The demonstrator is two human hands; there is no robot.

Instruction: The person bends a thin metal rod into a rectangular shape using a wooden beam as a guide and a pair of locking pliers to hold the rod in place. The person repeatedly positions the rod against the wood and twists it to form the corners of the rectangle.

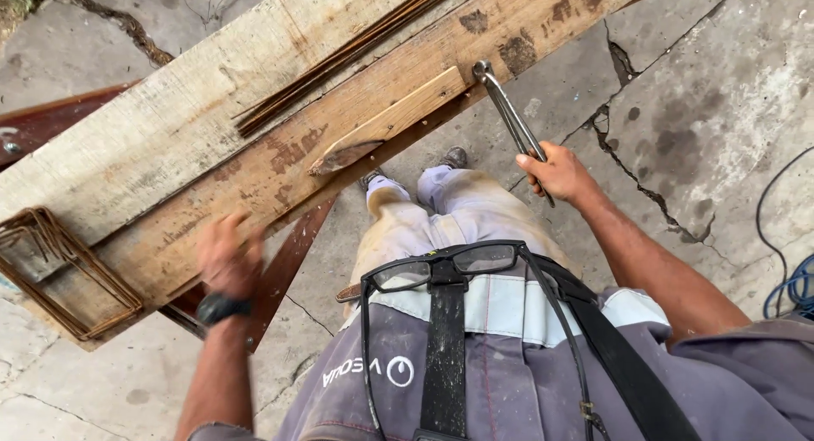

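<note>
Your right hand (555, 171) grips the pincers (511, 119), their long axis pointing up-left to the desk (170, 127); your blurred left hand (229, 254) I cannot tell.

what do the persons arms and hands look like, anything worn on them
Both forearms are bare. The left hand is motion-blurred, with a black watch on its wrist. The right hand wears no glove or watch. Grey sleeves begin near the elbows.

One label only: white logo print (366, 371), letters plus a round mark, on grey shirt (509, 382), bottom centre. No packages, signs, screens.
</note>
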